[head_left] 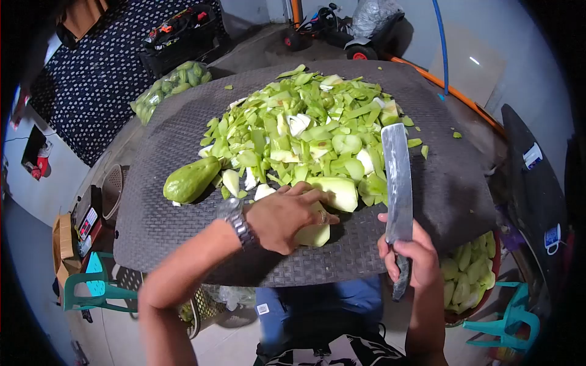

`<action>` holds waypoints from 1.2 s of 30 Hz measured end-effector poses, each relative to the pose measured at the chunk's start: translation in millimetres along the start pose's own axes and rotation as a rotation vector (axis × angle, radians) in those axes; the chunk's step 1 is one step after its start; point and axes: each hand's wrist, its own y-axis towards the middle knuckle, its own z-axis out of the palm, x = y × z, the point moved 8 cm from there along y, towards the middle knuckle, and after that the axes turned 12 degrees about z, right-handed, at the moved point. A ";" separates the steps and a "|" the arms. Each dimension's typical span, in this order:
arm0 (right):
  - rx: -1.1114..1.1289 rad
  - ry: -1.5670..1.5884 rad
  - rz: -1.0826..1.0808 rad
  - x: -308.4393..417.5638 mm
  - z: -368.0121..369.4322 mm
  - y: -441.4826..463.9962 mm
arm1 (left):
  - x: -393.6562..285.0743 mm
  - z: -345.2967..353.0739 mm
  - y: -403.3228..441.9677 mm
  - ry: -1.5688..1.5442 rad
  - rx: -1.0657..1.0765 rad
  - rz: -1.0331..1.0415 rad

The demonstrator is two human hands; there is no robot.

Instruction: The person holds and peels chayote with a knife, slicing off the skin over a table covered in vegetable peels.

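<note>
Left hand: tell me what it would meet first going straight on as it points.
The left hand would likely meet the cut pale-green piece beside its fingers first; depth is unclear, and they may be touching.

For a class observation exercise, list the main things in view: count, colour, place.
table: one, dark grey, centre
peelings: many, green, heaped on table
whole vegetable: one, green, left of heap
large cut pieces: two, pale green, heap's near side
knife: one, silver blade, in right hand
basket: one, red, floor right
vegetable bag: one, clear, beyond table, left
plastic seats: two, teal, floor both sides
pole: one, orange, beyond table, right
crate: one, black, top left
left hand: one, over nearer piece
right hand: one, gripping knife
</note>
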 end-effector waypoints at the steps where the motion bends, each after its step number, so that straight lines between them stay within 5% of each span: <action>1: -0.008 -0.001 -0.005 -2.8 1.0 -3.8 | 2.5 1.5 4.0 0.006 0.107 0.019; 6: -0.024 -0.096 0.006 -13.5 7.7 -23.3 | 1.7 2.7 14.0 0.254 0.122 0.136; 9: -0.267 -0.226 0.085 -13.3 3.2 -27.5 | 7.8 10.7 13.3 -0.013 0.240 -0.064; 12: -0.433 -0.514 0.162 -8.5 10.8 -23.4 | -4.6 18.9 8.6 -0.124 -0.018 0.007; 18: -0.659 -0.966 -0.528 20.1 35.4 -14.6 | -20.2 26.4 21.9 -0.225 -0.187 0.083; 22: -0.636 -1.025 -0.545 25.2 34.8 -13.5 | -21.8 31.5 26.8 -0.342 -0.254 0.013; 26: -0.495 -0.907 -0.448 24.6 26.1 -12.9 | -10.9 37.1 4.0 -0.810 -0.663 -0.291; 29: -0.339 -0.861 -0.348 26.5 37.9 -8.9 | -12.9 50.3 -6.2 -1.221 -0.880 -0.302; 31: -0.261 -0.955 -0.349 25.3 53.9 -8.2 | -23.3 60.3 -12.9 -1.444 -0.728 -0.452; 33: -0.213 -1.132 -0.419 21.2 74.6 -7.7 | -15.4 70.2 -28.0 -1.046 -0.964 -0.364; 36: -0.186 -1.298 -0.512 16.7 93.8 -3.5 | -31.0 68.3 -31.6 -0.491 -0.893 -0.415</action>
